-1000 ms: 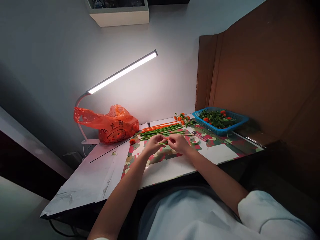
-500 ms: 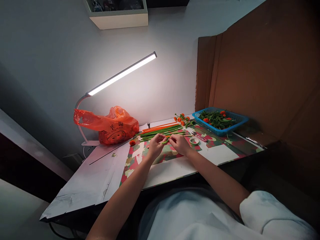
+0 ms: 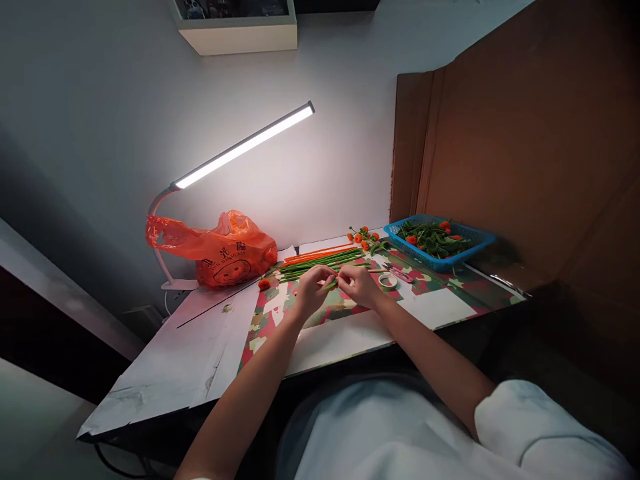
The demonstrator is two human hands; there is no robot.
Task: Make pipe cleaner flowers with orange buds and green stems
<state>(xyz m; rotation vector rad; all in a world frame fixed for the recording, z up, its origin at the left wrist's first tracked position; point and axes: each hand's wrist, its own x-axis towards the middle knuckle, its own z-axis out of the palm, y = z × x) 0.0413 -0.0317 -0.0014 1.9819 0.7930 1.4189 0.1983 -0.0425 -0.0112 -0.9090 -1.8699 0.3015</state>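
The front edge of the tabletop [image 3: 165, 373] slants upward from lower left, passing under both forearms; its white surface spreads widely at lower left. Mid-frame, the left hand [image 3: 315, 288] and right hand [image 3: 357, 285] pinch a small green piece [image 3: 331, 285] between them. Just right sits a tape roll [image 3: 388, 282]; green stems [image 3: 345, 256] lie close behind. The blue basket [image 3: 440, 264] and cardboard panel [image 3: 500, 147] bound the right side.

Bears, as a table [image 3: 165, 363] white toward eight o'clock, an orange plastic bag [image 3: 235, 253] at eleven, green stems [image 3: 320, 264] at twelve, orange flowers [image 3: 358, 238] at one, a tape roll [image 3: 388, 288] and, farther out, a blue basket [image 3: 440, 264] at two.
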